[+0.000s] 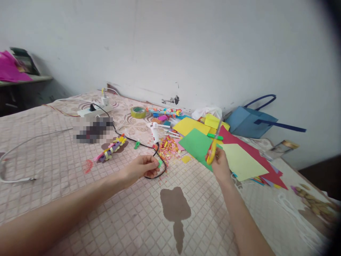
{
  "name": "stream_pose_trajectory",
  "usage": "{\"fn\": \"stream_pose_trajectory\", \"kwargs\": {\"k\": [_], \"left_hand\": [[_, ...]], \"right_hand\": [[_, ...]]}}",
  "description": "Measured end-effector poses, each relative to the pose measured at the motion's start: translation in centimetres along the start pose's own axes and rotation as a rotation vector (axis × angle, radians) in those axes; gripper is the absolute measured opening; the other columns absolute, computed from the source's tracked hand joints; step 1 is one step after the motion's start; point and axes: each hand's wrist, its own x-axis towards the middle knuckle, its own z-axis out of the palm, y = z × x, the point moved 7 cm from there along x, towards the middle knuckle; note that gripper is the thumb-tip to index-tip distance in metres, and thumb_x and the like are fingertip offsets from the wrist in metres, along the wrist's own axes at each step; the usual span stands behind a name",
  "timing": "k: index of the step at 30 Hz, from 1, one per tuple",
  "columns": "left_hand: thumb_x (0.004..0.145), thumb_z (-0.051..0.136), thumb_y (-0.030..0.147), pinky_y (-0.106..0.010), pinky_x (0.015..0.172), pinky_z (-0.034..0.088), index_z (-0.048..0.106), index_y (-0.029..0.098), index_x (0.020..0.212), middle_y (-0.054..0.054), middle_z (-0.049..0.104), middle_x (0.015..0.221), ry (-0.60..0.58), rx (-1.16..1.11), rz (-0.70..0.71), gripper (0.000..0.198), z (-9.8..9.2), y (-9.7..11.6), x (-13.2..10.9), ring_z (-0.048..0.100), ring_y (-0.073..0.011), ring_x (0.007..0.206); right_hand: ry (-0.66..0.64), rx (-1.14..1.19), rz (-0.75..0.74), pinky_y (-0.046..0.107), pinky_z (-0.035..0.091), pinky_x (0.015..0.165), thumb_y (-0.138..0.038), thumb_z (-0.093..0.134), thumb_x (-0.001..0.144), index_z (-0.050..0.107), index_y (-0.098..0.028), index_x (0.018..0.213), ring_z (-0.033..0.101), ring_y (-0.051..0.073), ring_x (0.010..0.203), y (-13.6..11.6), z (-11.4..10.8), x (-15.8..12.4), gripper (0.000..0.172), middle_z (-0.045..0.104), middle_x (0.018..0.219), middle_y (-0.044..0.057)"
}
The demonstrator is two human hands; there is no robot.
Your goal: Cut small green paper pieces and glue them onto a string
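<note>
My left hand [145, 166] is closed in a pinch on a small green paper piece [160, 163], above the quilted cloth and the loop of a black cord [163, 171]. In my right hand [220, 161] are yellow-handled scissors [212, 151], their blades pointing up and away, over the green sheet [195, 145] and near a pale yellow-green sheet [245, 161]. A white glue gun [153, 133] stands beyond my left hand, beside a heap of tiny coloured paper scraps [169, 147]. Another small green paper bit [137, 144] lies left of the glue gun.
To the left lie a decorated paper-covered stick [110, 149], a white power strip [94, 110] and a grey cable [16, 149]. A tape roll [138, 112] sits further back. Red paper [239, 142] and a blue bag [250, 121] occupy the right, with white string [295, 217] nearer.
</note>
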Motion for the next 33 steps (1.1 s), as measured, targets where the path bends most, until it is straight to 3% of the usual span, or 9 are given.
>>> {"fn": "stream_pose_trajectory", "kwargs": {"k": [3,7,11,19,25,30,33], "left_hand": [[0.067,0.073,0.039,-0.022,0.056,0.044,0.056,0.013,0.072,-0.002,0.065,0.066,0.011,0.059,0.013,0.032,0.3,0.3,-0.4,0.057,-0.009,0.056],[0.069,0.07,0.044,-0.023,0.056,0.045,0.055,0.013,0.072,-0.003,0.066,0.068,-0.039,0.133,0.035,0.035,1.2,0.2,-0.8,0.059,-0.0104,0.057],[0.069,0.069,0.045,-0.023,0.055,0.045,0.054,0.013,0.072,-0.001,0.063,0.062,-0.102,0.2,0.072,0.036,2.1,-0.1,-1.1,0.057,-0.0097,0.054],[0.076,0.065,0.039,-0.021,0.054,0.044,0.053,0.013,0.075,0.002,0.059,0.06,-0.14,0.262,0.107,0.028,2.7,-0.7,-1.3,0.054,-0.0085,0.054],[0.072,0.068,0.04,-0.021,0.053,0.044,0.056,0.013,0.072,0.0,0.062,0.058,-0.045,0.187,0.085,0.029,1.6,0.5,-1.2,0.056,-0.0096,0.052],[0.075,0.068,0.036,-0.019,0.053,0.043,0.056,0.014,0.074,0.0,0.063,0.059,0.074,0.075,0.174,0.025,0.0,2.0,-1.0,0.056,-0.0086,0.053],[0.074,0.069,0.034,-0.019,0.054,0.042,0.055,0.014,0.075,0.0,0.064,0.061,0.091,0.025,0.222,0.024,-0.3,2.9,-1.2,0.057,-0.0088,0.056]], "right_hand": [[-0.108,0.197,-0.016,0.029,0.048,0.06,-0.056,0.05,0.076,0.044,-0.022,0.102,0.057,0.015,0.065,-2.8,2.2,-2.2,0.043,0.055,0.078,0.0],[-0.347,0.393,0.016,0.024,0.044,0.047,-0.048,0.056,0.078,0.049,-0.02,0.08,0.051,0.012,0.047,-6.1,6.6,-6.9,0.029,0.05,0.054,-0.005],[-0.493,0.548,0.129,0.023,0.046,0.05,-0.038,0.066,0.074,0.053,-0.02,0.082,0.054,0.011,0.053,-8.0,9.3,-10.5,0.024,0.059,0.068,-0.002],[-0.506,0.49,0.141,0.023,0.045,0.055,-0.031,0.063,0.074,0.052,-0.019,0.079,0.053,0.012,0.06,-8.1,9.9,-11.2,0.017,0.054,0.07,-0.002],[-0.506,0.414,0.076,0.025,0.044,0.054,-0.04,0.062,0.076,0.05,-0.02,0.087,0.05,0.012,0.056,-7.8,9.7,-11.4,0.026,0.05,0.067,-0.003],[-0.66,0.347,0.017,0.025,0.036,0.05,-0.062,0.043,0.082,0.05,-0.018,0.094,0.044,0.012,0.053,-7.4,10.0,-12.4,0.046,0.046,0.061,-0.003],[-0.745,0.349,0.031,0.024,0.032,0.047,-0.064,0.038,0.083,0.048,-0.019,0.093,0.039,0.011,0.05,-7.8,10.3,-13.3,0.048,0.041,0.059,-0.005]]}}
